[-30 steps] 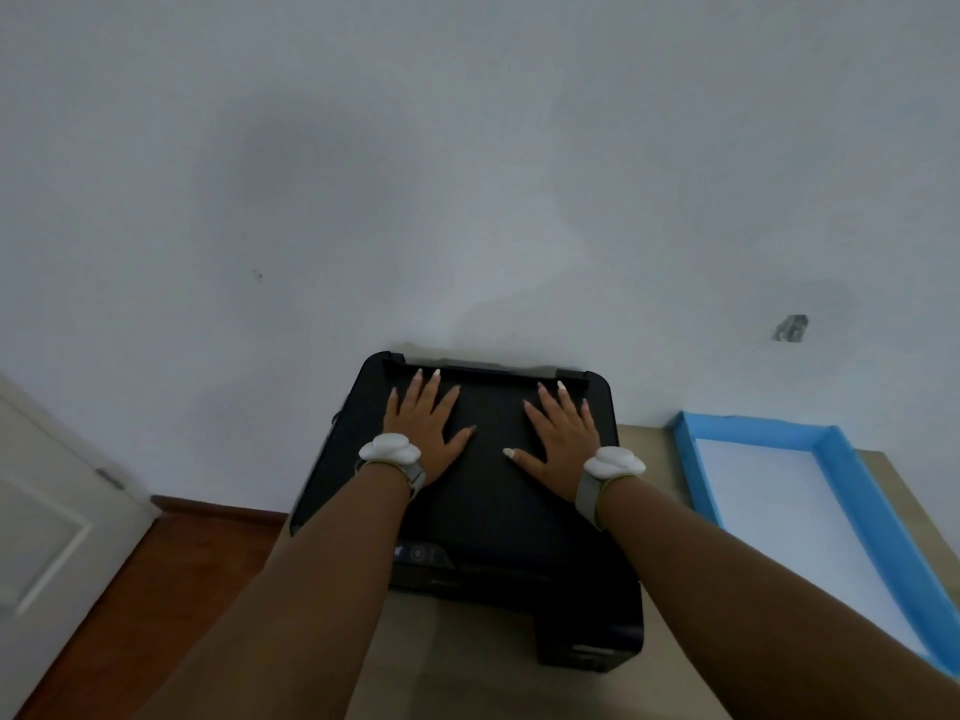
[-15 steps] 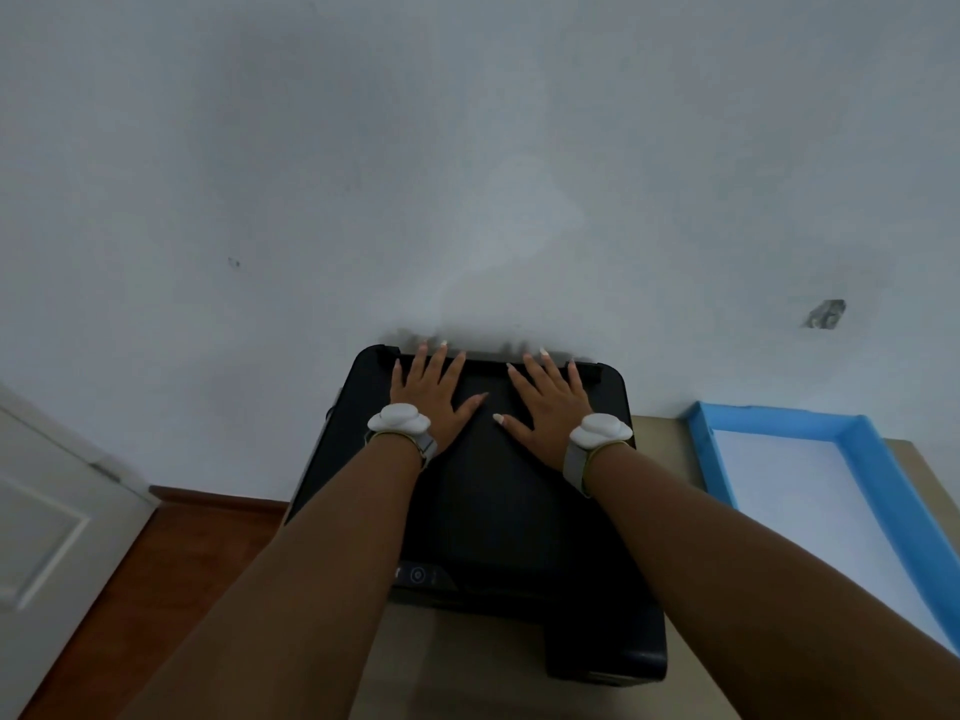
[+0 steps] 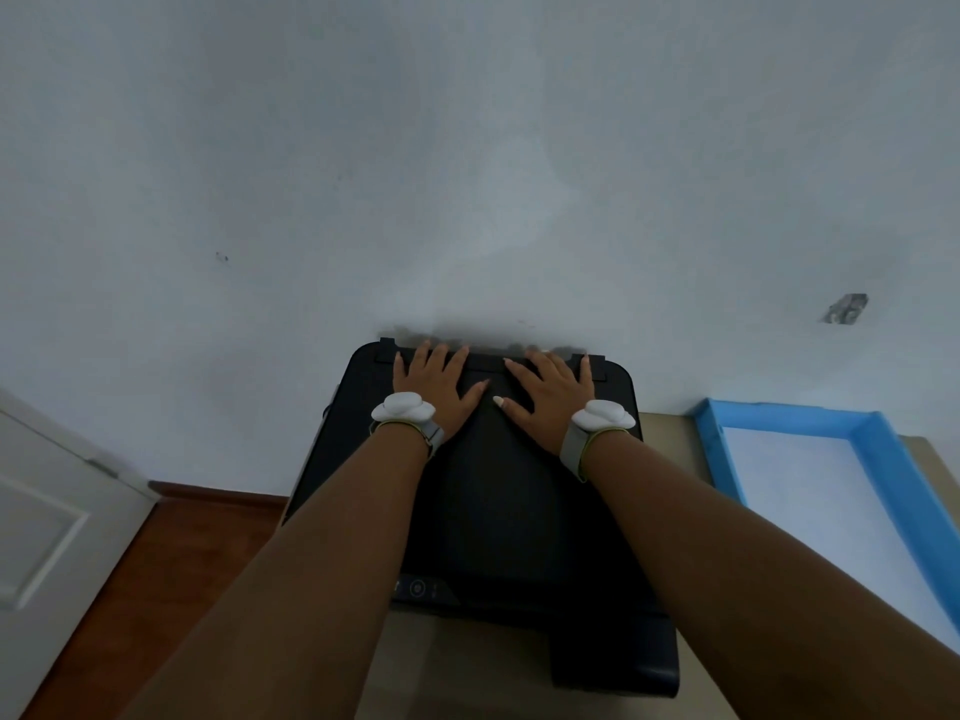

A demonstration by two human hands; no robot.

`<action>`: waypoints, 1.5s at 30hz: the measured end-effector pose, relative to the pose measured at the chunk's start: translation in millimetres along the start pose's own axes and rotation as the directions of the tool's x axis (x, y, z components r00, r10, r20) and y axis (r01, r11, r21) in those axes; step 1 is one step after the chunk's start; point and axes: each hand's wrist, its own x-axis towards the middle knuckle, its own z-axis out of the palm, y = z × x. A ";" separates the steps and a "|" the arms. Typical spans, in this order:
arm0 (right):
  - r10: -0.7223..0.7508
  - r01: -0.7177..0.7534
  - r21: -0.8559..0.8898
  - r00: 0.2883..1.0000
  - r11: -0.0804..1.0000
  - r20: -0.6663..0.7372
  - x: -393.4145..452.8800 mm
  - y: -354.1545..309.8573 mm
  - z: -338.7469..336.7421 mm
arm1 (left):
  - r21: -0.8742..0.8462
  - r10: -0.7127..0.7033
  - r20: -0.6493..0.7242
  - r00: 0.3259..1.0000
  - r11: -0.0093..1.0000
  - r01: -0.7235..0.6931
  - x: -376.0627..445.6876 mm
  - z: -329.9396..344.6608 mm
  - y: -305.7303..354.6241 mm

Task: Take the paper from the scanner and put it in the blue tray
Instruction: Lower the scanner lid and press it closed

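Observation:
A black scanner (image 3: 498,491) sits on a beige table against the wall, its lid down. My left hand (image 3: 436,387) lies flat on the lid's far left part, fingers spread and reaching the back edge. My right hand (image 3: 550,392) lies flat beside it on the far right part, fingers also at the back edge. Neither hand holds anything. The paper inside the scanner is hidden by the lid. The blue tray (image 3: 878,444) stands to the right of the scanner, with a white sheet (image 3: 810,491) on its bottom.
A pale wall (image 3: 467,174) rises directly behind the scanner. A white door (image 3: 47,517) is at the lower left, above a reddish wooden floor (image 3: 156,563). The beige table (image 3: 457,667) shows in front of the scanner.
Both hands have slid forward along the lid toward its back edge, and their fingertips now reach it. The view has shifted slightly closer.

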 end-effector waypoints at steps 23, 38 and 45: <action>-0.005 0.004 0.018 0.999 1.000 0.054 0.7 2.7 1.7 | 0.006 -0.024 0.035 0.999 1.000 0.024 0.3 1.8 1.3; 0.001 0.001 -0.011 0.975 1.000 0.224 -22.0 5.9 -13.0 | 0.042 -0.008 0.243 0.970 0.999 -0.003 -15.0 -16.7 1.3; -0.026 0.033 -0.016 0.939 0.999 0.342 -52.1 13.1 -41.5 | 0.116 0.005 0.369 0.930 0.992 -0.051 -41.5 -47.3 7.4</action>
